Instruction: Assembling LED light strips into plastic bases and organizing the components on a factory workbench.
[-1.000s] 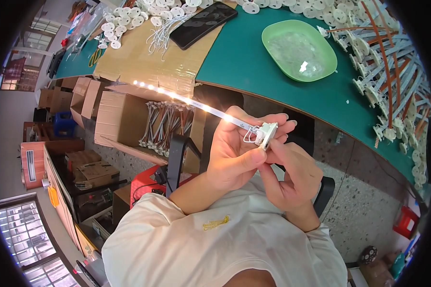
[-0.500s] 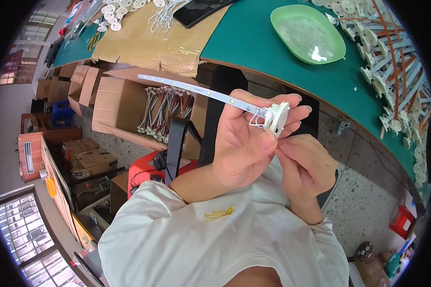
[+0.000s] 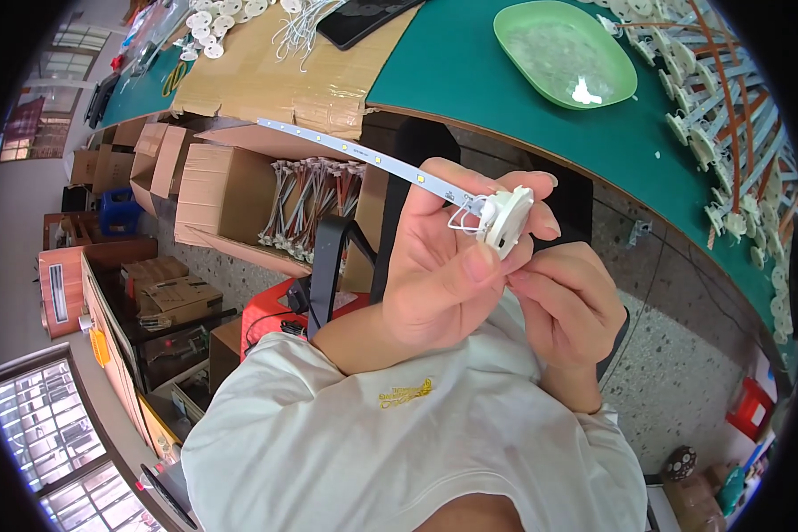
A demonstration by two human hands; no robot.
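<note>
My left hand (image 3: 443,275) grips a round white plastic end cap (image 3: 507,220) between thumb and fingers. From the cap a narrow LED strip (image 3: 363,156) reaches up and to the left, dotted with small yellowish LEDs. Thin white wires (image 3: 463,218) loop out where strip and cap meet. Just below and right of the cap is my right hand (image 3: 569,306), its thumb and index finger pinched together close to my left hand's fingers. Whatever lies in that pinch, if anything, is too small or hidden to make out.
A green bowl (image 3: 503,37) of small clear pieces stands on the green table (image 3: 443,75). Many capped LED strips (image 3: 727,142) are piled at the right. Beyond my left arm, an open cardboard box (image 3: 206,202) holds more strips. White wires (image 3: 303,34) and a dark phone (image 3: 363,19) lie on flat cardboard.
The cap has turned slightly to show more of its flat face, and the LED strip now slants more steeply. My right hand stays pinched near it, a little lower.
</note>
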